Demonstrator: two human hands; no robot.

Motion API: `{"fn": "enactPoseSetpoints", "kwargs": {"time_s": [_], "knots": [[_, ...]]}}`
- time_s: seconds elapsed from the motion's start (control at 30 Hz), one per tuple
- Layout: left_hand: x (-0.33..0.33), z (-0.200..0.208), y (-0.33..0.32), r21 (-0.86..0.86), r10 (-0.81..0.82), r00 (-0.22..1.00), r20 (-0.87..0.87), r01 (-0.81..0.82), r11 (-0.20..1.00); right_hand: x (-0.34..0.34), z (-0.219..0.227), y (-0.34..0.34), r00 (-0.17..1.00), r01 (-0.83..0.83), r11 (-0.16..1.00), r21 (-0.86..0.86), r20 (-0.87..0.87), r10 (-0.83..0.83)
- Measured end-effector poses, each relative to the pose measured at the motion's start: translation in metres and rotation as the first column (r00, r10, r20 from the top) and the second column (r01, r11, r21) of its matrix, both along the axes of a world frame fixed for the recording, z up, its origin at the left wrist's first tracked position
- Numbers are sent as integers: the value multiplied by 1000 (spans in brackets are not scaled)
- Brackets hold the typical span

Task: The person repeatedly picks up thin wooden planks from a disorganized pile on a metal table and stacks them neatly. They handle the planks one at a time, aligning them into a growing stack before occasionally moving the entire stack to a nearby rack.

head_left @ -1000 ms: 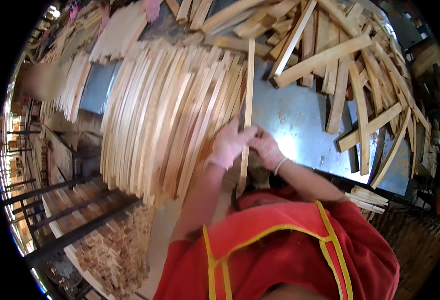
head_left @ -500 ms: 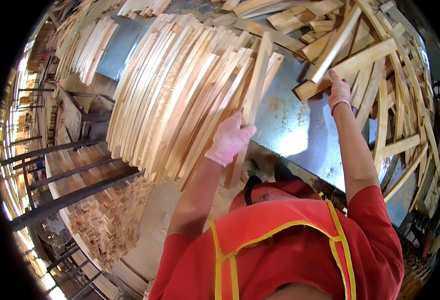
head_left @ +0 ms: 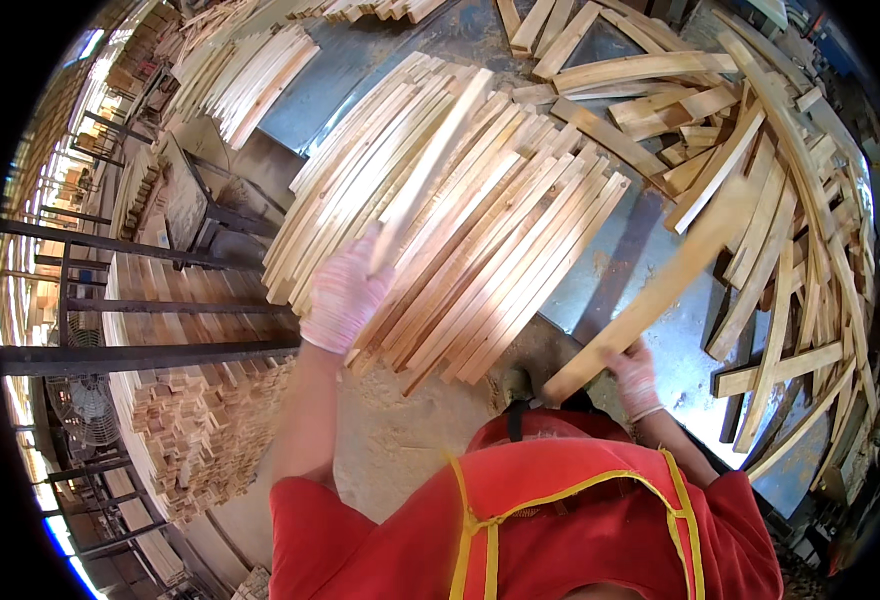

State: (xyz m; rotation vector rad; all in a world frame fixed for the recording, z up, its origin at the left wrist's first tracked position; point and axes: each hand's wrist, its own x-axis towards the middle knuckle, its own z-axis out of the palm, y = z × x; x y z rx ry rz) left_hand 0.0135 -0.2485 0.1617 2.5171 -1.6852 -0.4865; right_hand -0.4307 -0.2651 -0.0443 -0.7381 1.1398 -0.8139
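The person's pink-gloved left hand (head_left: 345,295) is closed around the near end of a narrow, pale, straight-edged wooden strip (head_left: 437,165), which points away from the body and leans to the right. The strip lies over a broad row of pale, narrow wooden strips (head_left: 530,250) set side by side, its long axis running nearly the same way as theirs; whether it touches them cannot be told. The pink-gloved right hand (head_left: 635,380), lower and to the right, grips the edge of a wider, light-tan, flat wooden plank (head_left: 650,298) near its closer end, though blur and the plank hide some fingers. This plank slants across the blue-grey metal worktop (head_left: 590,280), near end low and left, in front of the body, far end up and right toward a jumbled heap of tan wooden boards (head_left: 778,300). The left hand is nearer the row, beside its closer ends; the right hand is nearer the heap. The two hands are well apart, with the row's right side and the plank's near end between them.
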Motion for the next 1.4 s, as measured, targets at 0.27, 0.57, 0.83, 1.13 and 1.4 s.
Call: {"fn": "enactPoseSetpoints", "kwargs": {"time_s": [0.27, 0.57, 0.83, 1.13, 1.4], "knots": [[44, -31, -8, -26, 6, 898, 440, 6, 1000, 70, -6, 28, 712, -454, 891, 24, -591, 379], [-152, -97, 14, -381, -465, 853, 236, 521, 764, 78, 3, -64, 591, -747, 661, 77, -380, 712], [-99, -76, -27, -375, -11, 842, 540, 252, 892, 33, -1, -111, 864, -494, 866, 85, -65, 499], [53, -35, -37, -105, 193, 930, 312, -169, 980, 123, 32, -116, 862, -504, 841, 195, 67, 502], [89, -31, -64, 85, 160, 984, 83, -167, 982, 185, 30, -155, 881, -439, 833, 336, -21, 473]]}}
